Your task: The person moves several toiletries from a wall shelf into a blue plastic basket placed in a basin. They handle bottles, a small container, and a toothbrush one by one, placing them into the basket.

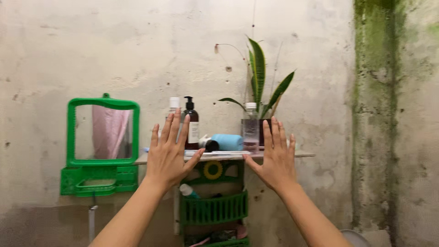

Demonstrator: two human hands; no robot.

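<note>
Both hands are raised, palms toward the wall, in front of a narrow pale wall shelf (302, 154) crowded with toiletries. The left hand (168, 155) has its fingers spread wide and holds nothing; its fingertips overlap a dark brown pump bottle with a black pump head (192, 123) and a clear bottle with a white cap (174, 104) standing at the shelf's left end. The right hand (275, 158) is equally wide open and empty, its fingertips just below a clear plastic bottle with a white cap (250, 126) and the dark pot of a green sword-leaved plant (261, 84) toward the shelf's right end. Whether either hand touches the shelf cannot be told.

Between the hands, on the shelf, a light blue cylindrical bottle with a dark cap (224, 142) lies on its side.

The risks, as I judge them: the upright bottles are tall and slim and stand close together, so a brush from spread fingers could tip one into its neighbours. The lying blue bottle could roll off the front edge if the shelf is nudged. Anything falling would drop toward the green plastic slatted basket (213, 209) under the shelf. The plant's pot sits near the right end, where a knock might push it off. Left of the shelf hangs a green plastic-framed mirror with a small tray (103, 142), well clear of either hand.
</note>
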